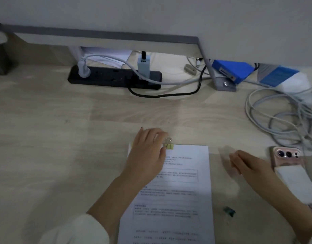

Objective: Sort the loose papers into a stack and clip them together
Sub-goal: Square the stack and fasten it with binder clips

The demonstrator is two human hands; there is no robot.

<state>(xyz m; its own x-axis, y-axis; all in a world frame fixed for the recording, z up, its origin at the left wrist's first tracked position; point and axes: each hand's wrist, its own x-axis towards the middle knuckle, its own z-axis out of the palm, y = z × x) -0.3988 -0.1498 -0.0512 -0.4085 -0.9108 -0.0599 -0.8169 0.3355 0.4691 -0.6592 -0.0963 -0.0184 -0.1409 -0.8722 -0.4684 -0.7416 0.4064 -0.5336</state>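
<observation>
A squared stack of printed papers [178, 191] lies on the wooden desk in front of me. A yellow binder clip [168, 144] sits on the stack's top edge, left of the middle, its wire handles pointing away. My left hand [148, 155] rests flat on the stack's upper left corner, fingers straight, thumb beside the clip. My right hand [243, 164] is blurred just right of the stack, over the desk, holding nothing that I can see.
A pink phone [286, 157] lies face down at the right with a white folded paper [296, 184] over its lower half. A small dark clip [229, 211] lies right of the stack. A black power strip [114, 77], grey cables [278, 113] and blue boxes [231, 69] line the back.
</observation>
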